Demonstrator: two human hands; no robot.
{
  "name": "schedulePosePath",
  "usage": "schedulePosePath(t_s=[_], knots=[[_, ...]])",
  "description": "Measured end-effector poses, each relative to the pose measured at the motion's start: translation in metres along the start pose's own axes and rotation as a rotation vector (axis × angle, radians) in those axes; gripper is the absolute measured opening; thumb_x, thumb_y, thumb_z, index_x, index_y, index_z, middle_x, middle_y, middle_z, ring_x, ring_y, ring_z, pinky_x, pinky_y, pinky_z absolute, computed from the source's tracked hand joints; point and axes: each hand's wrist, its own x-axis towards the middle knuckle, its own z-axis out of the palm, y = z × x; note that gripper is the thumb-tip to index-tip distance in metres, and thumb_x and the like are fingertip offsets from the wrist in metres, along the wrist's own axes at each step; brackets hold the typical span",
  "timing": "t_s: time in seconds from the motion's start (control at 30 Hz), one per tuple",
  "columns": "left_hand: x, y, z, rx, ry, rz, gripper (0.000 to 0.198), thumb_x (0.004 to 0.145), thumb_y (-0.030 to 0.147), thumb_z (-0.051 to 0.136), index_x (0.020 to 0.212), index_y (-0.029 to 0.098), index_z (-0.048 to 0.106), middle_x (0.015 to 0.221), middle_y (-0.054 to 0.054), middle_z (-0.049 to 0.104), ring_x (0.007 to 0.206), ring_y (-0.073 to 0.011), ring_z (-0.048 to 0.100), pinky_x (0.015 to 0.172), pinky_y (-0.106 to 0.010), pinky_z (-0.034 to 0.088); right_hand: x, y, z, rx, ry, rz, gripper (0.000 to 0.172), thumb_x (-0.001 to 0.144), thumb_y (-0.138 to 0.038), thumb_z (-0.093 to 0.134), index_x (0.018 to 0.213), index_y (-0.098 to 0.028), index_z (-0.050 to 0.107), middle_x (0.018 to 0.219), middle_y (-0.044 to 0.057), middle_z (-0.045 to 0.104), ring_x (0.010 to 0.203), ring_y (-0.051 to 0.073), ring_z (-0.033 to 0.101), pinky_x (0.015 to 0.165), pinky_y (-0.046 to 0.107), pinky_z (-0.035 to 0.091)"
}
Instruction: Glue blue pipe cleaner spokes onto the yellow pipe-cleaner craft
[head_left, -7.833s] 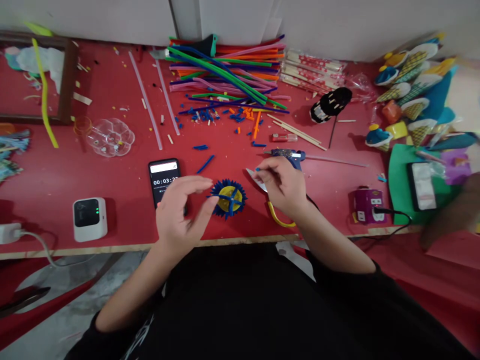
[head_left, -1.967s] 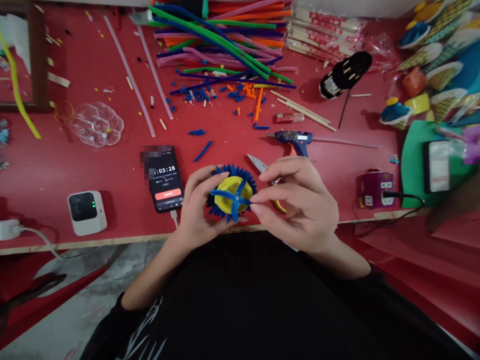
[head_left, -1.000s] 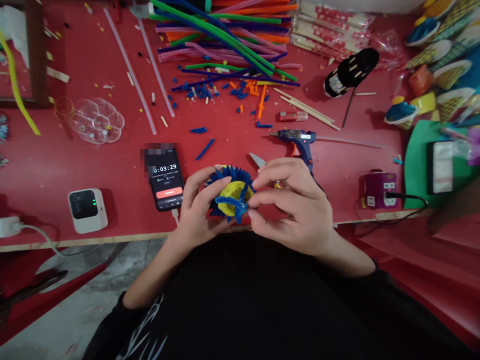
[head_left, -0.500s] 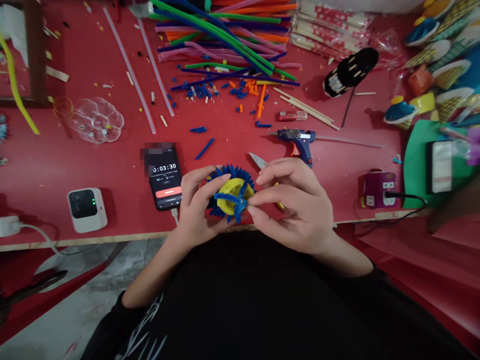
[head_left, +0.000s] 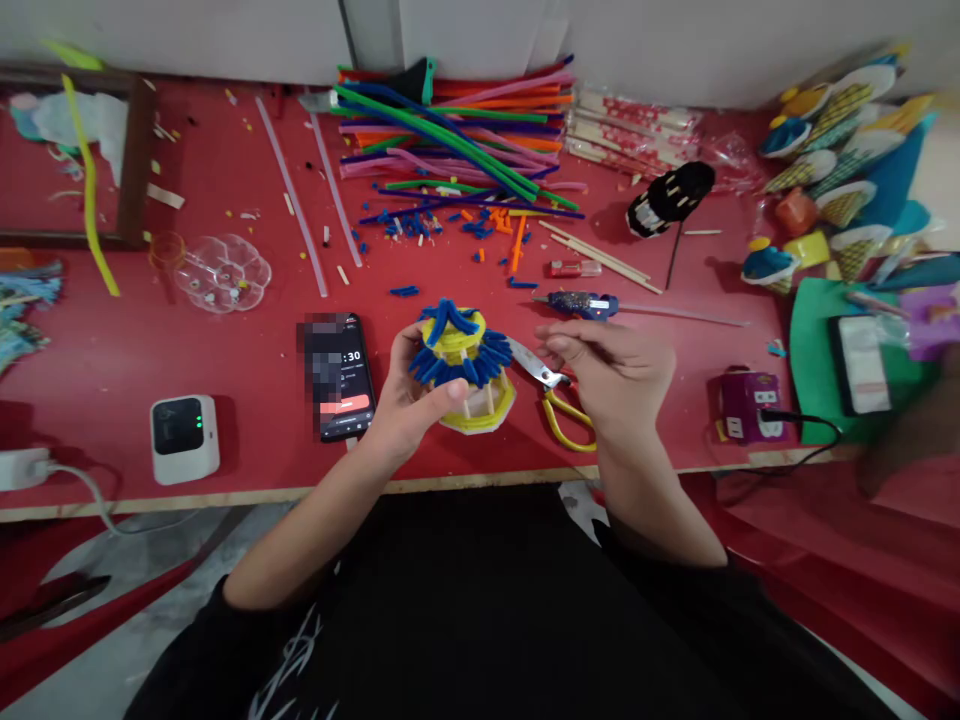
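Observation:
My left hand [head_left: 409,405] is closed around a small pavilion model [head_left: 463,362] of blue and yellow pipe cleaners. It stands upright, with pale stick posts on a yellow-edged octagonal base and short blue strips crossing at its top. To the right of the model, my right hand [head_left: 611,370] is in the air with thumb and fingertips pinched together; whether anything is between them is hidden. Just above its fingers lies a blue glue gun [head_left: 576,305], its handle partly covered by the hand. Scissors [head_left: 559,395] with yellow handles lie between the model and my right hand.
Colourful pipe cleaners [head_left: 457,130] are piled at the back, with cut blue and orange bits [head_left: 409,222] before them. A phone [head_left: 346,375] and a white device [head_left: 184,438] lie left. A purple power socket [head_left: 752,405] and a black model [head_left: 670,198] are right.
My right hand has left the model and moved right toward the glue gun. The model has turned from its top facing me to upright. The view has tilted up.

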Motion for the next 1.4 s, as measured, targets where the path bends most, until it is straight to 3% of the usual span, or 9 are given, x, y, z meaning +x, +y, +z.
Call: schedulePosePath(t_s=[0.07,0.17,0.33,0.53,0.73,1.0,1.4], knots=[[0.008,0.000,0.001,-0.002,-0.023,-0.026,0.062,0.087,0.063,0.077,0.137,0.041,0.047,0.128,-0.005,0.071,0.112,-0.0270,0.076,0.091,-0.044,0.065,0.004,0.006,0.001,-0.018,-0.034,-0.071,0.013,0.096,-0.034,0.071,0.098,-0.027,0.082,0.082,0.000,0.082,0.066,0.017,0.075,0.061,0.032,0.064],[0.018,0.003,0.005,0.062,-0.016,-0.013,0.063,0.086,0.061,0.080,0.132,0.037,0.045,0.129,-0.005,0.069,0.115,-0.0270,0.074,0.094,-0.044,0.064,0.013,0.015,0.006,-0.020,-0.074,-0.267,0.018,0.098,-0.033,0.069,0.112,-0.031,0.080,0.099,0.002,0.081,0.088,0.021,0.078,0.072,0.036,0.065],[0.022,-0.001,0.017,0.214,0.041,0.066,0.064,0.085,0.058,0.082,0.130,0.033,0.044,0.129,-0.007,0.063,0.115,-0.0269,0.071,0.097,-0.045,0.062,0.022,0.032,0.016,0.021,-0.103,-0.463,0.020,0.094,-0.031,0.073,0.113,-0.035,0.078,0.106,0.003,0.074,0.101,0.025,0.072,0.089,0.047,0.061],[0.019,-0.008,0.016,0.273,0.006,0.167,0.070,0.084,0.057,0.083,0.135,0.032,0.043,0.129,-0.009,0.061,0.118,-0.0269,0.069,0.099,-0.044,0.062,0.014,0.041,0.017,-0.042,-0.114,-0.511,0.026,0.092,-0.035,0.074,0.118,-0.040,0.076,0.110,0.001,0.072,0.103,0.026,0.067,0.098,0.054,0.055],[0.013,-0.005,0.011,0.283,-0.047,0.184,0.073,0.082,0.050,0.087,0.138,0.031,0.045,0.130,-0.008,0.058,0.119,-0.0267,0.066,0.100,-0.041,0.061,0.012,0.039,0.017,-0.058,-0.141,-0.571,0.021,0.093,-0.031,0.073,0.114,-0.034,0.075,0.108,0.003,0.073,0.100,0.025,0.067,0.095,0.050,0.056],[0.006,-0.002,0.015,0.149,-0.073,0.075,0.073,0.081,0.038,0.090,0.138,0.029,0.045,0.132,-0.009,0.057,0.122,-0.0257,0.064,0.104,-0.041,0.058,0.010,0.033,0.018,-0.124,-0.100,-0.635,0.015,0.094,-0.036,0.073,0.109,-0.033,0.074,0.100,0.002,0.072,0.095,0.024,0.066,0.091,0.049,0.056],[0.006,0.007,0.018,0.046,-0.094,-0.005,0.068,0.079,0.034,0.091,0.132,0.029,0.048,0.129,-0.007,0.057,0.123,-0.0261,0.064,0.103,-0.041,0.059,0.008,0.039,0.018,-0.068,-0.109,-0.617,0.015,0.097,-0.037,0.062,0.106,-0.033,0.073,0.107,0.003,0.072,0.098,0.026,0.065,0.093,0.053,0.055]])
